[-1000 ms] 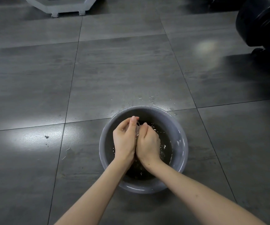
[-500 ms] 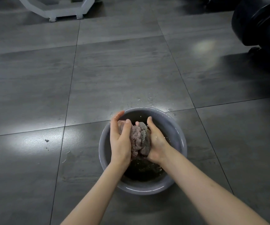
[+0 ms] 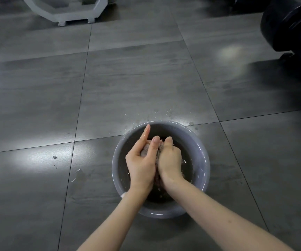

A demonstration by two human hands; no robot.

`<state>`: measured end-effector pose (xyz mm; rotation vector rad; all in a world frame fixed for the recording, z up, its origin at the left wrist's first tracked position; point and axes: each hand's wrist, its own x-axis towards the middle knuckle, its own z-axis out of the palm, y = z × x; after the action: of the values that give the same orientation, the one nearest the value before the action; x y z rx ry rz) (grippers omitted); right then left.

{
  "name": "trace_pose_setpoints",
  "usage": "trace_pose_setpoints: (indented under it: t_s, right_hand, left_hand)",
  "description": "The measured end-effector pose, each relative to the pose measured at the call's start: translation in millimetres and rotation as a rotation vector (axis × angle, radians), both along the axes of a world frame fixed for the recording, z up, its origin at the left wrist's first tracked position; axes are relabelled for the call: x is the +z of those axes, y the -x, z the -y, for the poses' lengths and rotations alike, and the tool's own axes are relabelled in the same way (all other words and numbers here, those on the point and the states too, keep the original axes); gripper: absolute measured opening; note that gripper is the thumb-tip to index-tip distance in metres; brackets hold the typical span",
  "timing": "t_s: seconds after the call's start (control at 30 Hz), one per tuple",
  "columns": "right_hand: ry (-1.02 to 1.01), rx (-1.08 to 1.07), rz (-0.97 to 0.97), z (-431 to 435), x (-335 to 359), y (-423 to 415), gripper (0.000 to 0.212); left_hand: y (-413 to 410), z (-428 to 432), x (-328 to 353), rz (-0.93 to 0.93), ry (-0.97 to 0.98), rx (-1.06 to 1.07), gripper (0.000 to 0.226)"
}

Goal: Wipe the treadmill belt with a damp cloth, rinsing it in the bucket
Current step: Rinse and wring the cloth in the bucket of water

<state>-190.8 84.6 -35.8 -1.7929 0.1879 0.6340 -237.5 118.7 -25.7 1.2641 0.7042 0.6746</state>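
The grey tiled floor [image 3: 146, 78] is lying open all round the bucket [image 3: 203, 160], with a black machine [image 3: 291, 24] at the far right and a white base [image 3: 70, 13] at the far left, both well apart from it. The round grey bucket is holding dark water [image 3: 186, 156]. Over it, the left grip [image 3: 142, 163] and right grip [image 3: 170, 160] are pressing together, clamping the bunched pinkish-grey cloth [image 3: 144, 149] between them, one left finger sticking straight out.

Glossy grey floor tiles [image 3: 137, 84] catch the light. Smooth plastic bucket [image 3: 203, 160], wet sheen. Nubbly, sodden cloth [image 3: 146, 148].
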Motion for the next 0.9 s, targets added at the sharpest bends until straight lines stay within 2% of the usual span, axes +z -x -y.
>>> trace_pose_setpoints:
  t_s: [0.07,0.17,0.3,0.5,0.57,0.67,0.7,0.77,0.8,0.9]
  right_hand:
    - [0.023,-0.019,0.072,0.0,2.5,0.7,0.056]
    - [0.022,-0.026,0.162,1.5,2.0,-1.7,0.048]
    - [0.021,-0.002,0.228,3.0,-2.7,-4.1,0.045]
    - [0.033,0.036,0.241,0.7,-11.8,-7.1,0.047]
    - [-0.080,0.102,0.140,0.2,-9.8,-7.0,0.053]
    - [-0.470,0.257,-0.163,15.0,-10.8,-14.1,0.049]
    - [-0.540,0.369,-0.246,22.4,-11.2,-17.7,0.056]
    - [-0.551,0.609,-0.320,32.4,-14.4,-22.4,0.078]
    - [-0.516,0.694,-0.287,33.8,-15.0,-23.3,0.085]
    - [-0.366,0.728,-0.100,33.1,-11.7,-24.0,0.091]
  left_hand:
    - [-3.8,-0.9,-0.2,-0.010,-0.003,0.038,0.027]
    - [-7.5,-4.0,-3.2,-0.046,0.002,0.010,0.038]
    - [-9.5,-7.1,-6.1,-0.103,-0.050,-0.033,0.037]
    - [-12.8,-6.3,-8.4,-0.101,-0.142,-0.058,0.033]
    - [-13.6,-9.6,-7.1,-0.092,-0.162,-0.016,0.033]
    - [-14.1,-26.8,-8.5,-0.097,-0.140,0.086,0.033]
    - [-12.8,-31.2,-8.4,-0.115,-0.117,0.105,0.032]
    - [-10.2,-33.9,-7.3,-0.168,-0.063,0.064,0.029]
    - [-9.4,-34.2,-7.2,-0.198,-0.051,0.002,0.029]
    - [-4.9,-42.6,-8.6,-0.194,-0.009,-0.276,0.031]
